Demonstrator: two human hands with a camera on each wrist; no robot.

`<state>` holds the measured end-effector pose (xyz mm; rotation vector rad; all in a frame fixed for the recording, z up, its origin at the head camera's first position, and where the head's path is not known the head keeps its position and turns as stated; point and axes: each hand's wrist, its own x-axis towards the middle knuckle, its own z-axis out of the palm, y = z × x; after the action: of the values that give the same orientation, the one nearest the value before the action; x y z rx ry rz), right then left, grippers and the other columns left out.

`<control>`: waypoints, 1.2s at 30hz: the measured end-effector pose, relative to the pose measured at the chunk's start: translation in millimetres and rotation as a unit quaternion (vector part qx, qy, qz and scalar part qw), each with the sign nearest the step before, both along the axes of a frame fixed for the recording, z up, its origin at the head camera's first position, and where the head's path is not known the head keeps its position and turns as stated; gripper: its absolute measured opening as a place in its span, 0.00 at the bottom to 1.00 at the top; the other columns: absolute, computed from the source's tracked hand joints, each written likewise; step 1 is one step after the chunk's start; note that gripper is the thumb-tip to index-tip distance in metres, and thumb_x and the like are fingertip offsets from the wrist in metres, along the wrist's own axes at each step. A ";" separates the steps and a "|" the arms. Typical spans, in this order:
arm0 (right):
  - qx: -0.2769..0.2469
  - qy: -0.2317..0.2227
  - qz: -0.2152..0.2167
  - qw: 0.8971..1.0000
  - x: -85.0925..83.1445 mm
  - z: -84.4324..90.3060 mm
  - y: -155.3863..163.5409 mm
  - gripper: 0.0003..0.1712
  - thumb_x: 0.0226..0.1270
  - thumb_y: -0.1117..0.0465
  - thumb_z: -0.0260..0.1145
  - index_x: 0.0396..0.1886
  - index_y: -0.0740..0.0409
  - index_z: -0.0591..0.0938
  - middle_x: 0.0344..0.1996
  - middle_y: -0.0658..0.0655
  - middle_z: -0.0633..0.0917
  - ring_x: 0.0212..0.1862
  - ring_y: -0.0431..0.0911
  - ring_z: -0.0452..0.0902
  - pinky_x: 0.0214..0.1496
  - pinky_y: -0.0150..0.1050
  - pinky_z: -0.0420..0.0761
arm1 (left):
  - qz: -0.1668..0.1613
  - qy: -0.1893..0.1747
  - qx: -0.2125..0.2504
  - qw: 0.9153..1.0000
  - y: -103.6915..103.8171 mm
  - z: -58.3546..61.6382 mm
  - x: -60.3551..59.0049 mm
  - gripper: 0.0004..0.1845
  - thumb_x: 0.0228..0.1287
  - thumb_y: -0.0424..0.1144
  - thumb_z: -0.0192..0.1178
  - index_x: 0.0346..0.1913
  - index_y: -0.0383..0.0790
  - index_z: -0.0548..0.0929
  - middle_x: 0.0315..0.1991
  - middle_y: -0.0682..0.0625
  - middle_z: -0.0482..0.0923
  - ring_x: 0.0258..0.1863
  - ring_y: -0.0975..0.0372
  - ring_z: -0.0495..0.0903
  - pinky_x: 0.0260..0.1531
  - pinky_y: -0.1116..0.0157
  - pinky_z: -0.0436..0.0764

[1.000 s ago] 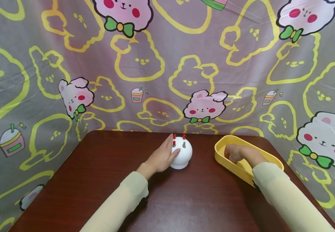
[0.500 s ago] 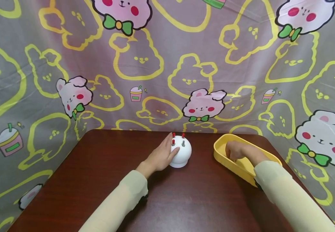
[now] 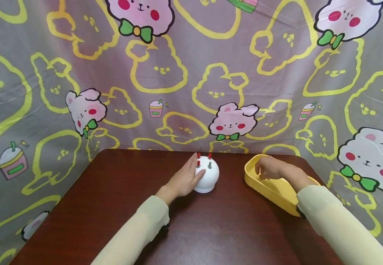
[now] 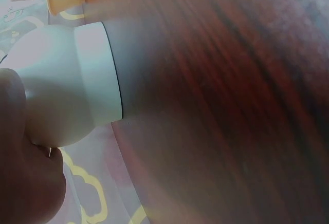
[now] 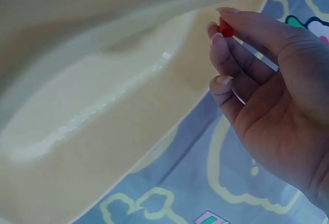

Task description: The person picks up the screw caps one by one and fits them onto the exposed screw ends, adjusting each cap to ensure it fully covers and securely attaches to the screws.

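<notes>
Now right hand [image 5: 267, 90] pinches small red-capped pin [image 5: 226, 28] over yellow tray [image 3: 274, 189]; left hand [image 3: 184, 179], fingers relaxed, rests vs white dome [image 3: 208, 176] w/ pins.

The left hand [image 3: 184, 179] is reaching forward, fingers straight and relaxed, palm turned inward. The right hand [image 3: 270, 167] is hovering raised, fingertips [image 5: 222, 29] pinching together, forearm sleeved.

Makeshift recording booth; cartoon-bunny cloth [image 3: 191, 73] drapes round dark wooden table [image 3: 211, 228].
</notes>
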<state>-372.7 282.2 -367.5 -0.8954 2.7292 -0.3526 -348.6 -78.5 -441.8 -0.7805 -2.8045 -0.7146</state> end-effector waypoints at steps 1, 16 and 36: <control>0.000 0.010 0.006 1.000 0.9 2.5 -0.6 0.05 0.56 0.72 0.73 0.32 0.62 0.85 0.22 0.53 0.86 0.20 0.39 0.79 0.31 0.37 0.80 | 0.000 0.000 0.000 1.000 0.0 0.5 0.2 0.44 0.81 0.61 0.39 0.81 0.30 0.45 0.83 0.40 0.44 0.82 0.54 0.46 0.78 0.58 0.53; -0.066 0.119 0.042 0.990 14.5 30.1 -23.1 0.09 0.57 0.72 0.71 0.25 0.55 0.84 0.20 0.43 0.78 0.25 0.37 0.71 0.31 0.37 0.74 | -0.010 0.001 0.000 1.000 -0.8 3.2 2.8 0.44 0.82 0.60 0.40 0.81 0.29 0.44 0.83 0.38 0.43 0.82 0.52 0.46 0.78 0.57 0.52; -0.143 0.181 0.044 0.972 22.0 43.4 -56.2 0.06 0.59 0.71 0.76 0.31 0.57 0.87 0.25 0.45 0.85 0.28 0.38 0.77 0.32 0.37 0.81 | -0.006 -0.004 -0.003 1.000 -0.8 3.6 2.5 0.44 0.81 0.60 0.41 0.81 0.29 0.44 0.83 0.39 0.43 0.82 0.52 0.46 0.78 0.58 0.52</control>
<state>-350.6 226.0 -324.1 -1.2621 3.0015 -0.6339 -346.1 -79.4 -438.3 -0.7967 -2.8124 -0.7136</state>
